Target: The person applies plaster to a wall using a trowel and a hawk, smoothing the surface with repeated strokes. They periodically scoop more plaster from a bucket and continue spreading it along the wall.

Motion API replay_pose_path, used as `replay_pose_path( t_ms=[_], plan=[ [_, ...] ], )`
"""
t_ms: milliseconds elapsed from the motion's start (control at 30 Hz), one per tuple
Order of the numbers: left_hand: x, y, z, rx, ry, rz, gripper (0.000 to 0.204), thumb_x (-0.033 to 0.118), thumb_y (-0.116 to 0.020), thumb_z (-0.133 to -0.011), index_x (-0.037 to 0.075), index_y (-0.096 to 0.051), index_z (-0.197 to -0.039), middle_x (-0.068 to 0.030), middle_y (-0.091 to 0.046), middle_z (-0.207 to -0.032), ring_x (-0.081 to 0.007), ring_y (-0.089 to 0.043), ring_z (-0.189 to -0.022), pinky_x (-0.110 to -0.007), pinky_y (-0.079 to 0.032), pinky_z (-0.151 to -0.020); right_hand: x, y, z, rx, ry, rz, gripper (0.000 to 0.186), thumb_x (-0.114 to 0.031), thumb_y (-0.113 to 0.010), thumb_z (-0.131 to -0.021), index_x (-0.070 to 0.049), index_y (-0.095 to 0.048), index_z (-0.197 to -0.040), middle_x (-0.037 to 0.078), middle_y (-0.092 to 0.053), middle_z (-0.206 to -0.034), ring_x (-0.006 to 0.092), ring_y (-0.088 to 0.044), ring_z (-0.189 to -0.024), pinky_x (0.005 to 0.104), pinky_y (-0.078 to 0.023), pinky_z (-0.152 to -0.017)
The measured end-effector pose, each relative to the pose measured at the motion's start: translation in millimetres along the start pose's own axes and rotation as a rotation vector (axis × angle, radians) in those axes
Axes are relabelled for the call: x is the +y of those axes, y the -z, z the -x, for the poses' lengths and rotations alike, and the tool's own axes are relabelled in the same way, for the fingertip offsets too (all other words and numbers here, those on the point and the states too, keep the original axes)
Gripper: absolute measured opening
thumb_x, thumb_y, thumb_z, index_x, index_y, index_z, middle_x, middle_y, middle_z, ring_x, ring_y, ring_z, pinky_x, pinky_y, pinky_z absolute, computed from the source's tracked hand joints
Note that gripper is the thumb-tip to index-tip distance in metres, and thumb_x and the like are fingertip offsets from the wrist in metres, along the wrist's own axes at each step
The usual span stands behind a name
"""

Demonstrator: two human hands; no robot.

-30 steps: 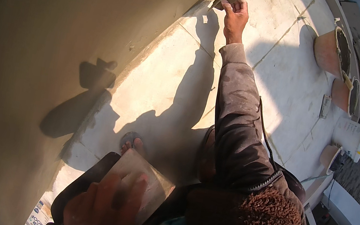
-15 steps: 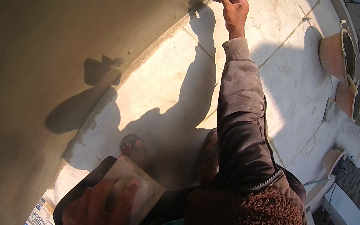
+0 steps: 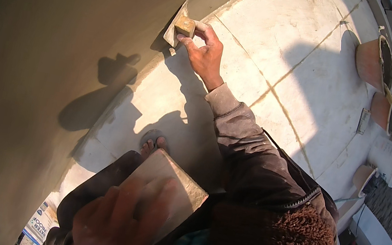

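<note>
My right hand (image 3: 204,55) is closed around the wooden block handle of a plastering trowel (image 3: 174,25). The trowel's thin blade stands on edge, face toward the smooth grey-brown wall (image 3: 49,33), just above where wall and floor meet. Whether the whole blade touches the wall, I cannot tell. Near my body, my left hand (image 3: 116,218) lies in shadow, its fingers curled over a flat rectangular board (image 3: 185,190). The part of the board under the palm is hidden.
Pale floor tiles (image 3: 254,28) with dusty joints lie along the wall. At the right stand a terracotta-coloured tub (image 3: 367,61), a second one (image 3: 381,109) and a white bucket (image 3: 384,156) with a yellow handle. A printed package (image 3: 37,224) sits lower left; my bare foot (image 3: 154,145) is below.
My right hand has drawn the trowel down and left along the wall's foot, closer to me. My left hand and the board have shifted slightly to the right and up.
</note>
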State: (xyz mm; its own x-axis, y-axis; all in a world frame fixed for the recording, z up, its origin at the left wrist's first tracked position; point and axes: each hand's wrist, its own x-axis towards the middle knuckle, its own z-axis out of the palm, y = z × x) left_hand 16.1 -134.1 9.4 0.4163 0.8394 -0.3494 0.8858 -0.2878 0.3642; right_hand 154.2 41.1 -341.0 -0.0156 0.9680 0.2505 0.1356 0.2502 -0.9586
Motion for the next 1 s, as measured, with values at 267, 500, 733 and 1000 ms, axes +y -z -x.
replay_pose_path(
  t_ms=[267,500,733,1000],
  plan=[
    [0,-5,2,0.093,-0.043,-0.041,0.04,0.01,-0.066,-0.089,0.014,-0.068,-0.129,-0.0087,-0.065,-0.112,-0.0221,-0.07,-0.087,-0.03,-0.057,-0.067,-33,-52,75,-0.123,-0.059,-0.06,0.041,-0.013,-0.082,-0.086,0.002,-0.066,-0.121,0.013,-0.071,-0.109,0.0205,-0.068,-0.103,0.0337,-0.054,-0.092],
    [6,-12,6,0.161,-0.1,-0.15,0.036,0.011,-0.07,-0.085,0.013,-0.071,-0.122,-0.0107,-0.067,-0.109,-0.0208,-0.066,-0.075,-0.032,-0.053,-0.059,-15,-16,35,0.285,-0.668,-0.919,0.039,-0.014,-0.072,-0.096,0.001,-0.05,-0.124,0.012,-0.066,-0.112,0.0175,-0.066,-0.102,0.0322,-0.056,-0.091],
    [3,-14,3,0.158,-0.133,-0.194,0.035,0.013,-0.071,-0.085,0.012,-0.072,-0.119,-0.0123,-0.067,-0.106,-0.019,-0.061,-0.067,-0.031,-0.047,-0.055,-14,-21,-15,0.321,-0.831,-0.819,0.036,-0.019,-0.079,-0.09,-0.004,-0.055,-0.113,0.002,-0.056,-0.09,0.0116,-0.058,-0.079,0.0306,-0.053,-0.062],
    [2,-17,3,0.154,-0.133,-0.132,0.036,0.012,-0.071,-0.084,0.011,-0.072,-0.12,-0.0126,-0.067,-0.109,-0.0191,-0.062,-0.068,-0.03,-0.047,-0.056,-71,13,-24,0.248,-0.535,-0.921,0.044,-0.018,-0.081,-0.088,-0.006,-0.052,-0.119,0.007,-0.064,-0.11,0.0153,-0.062,-0.097,0.0321,-0.051,-0.08]
  ],
)
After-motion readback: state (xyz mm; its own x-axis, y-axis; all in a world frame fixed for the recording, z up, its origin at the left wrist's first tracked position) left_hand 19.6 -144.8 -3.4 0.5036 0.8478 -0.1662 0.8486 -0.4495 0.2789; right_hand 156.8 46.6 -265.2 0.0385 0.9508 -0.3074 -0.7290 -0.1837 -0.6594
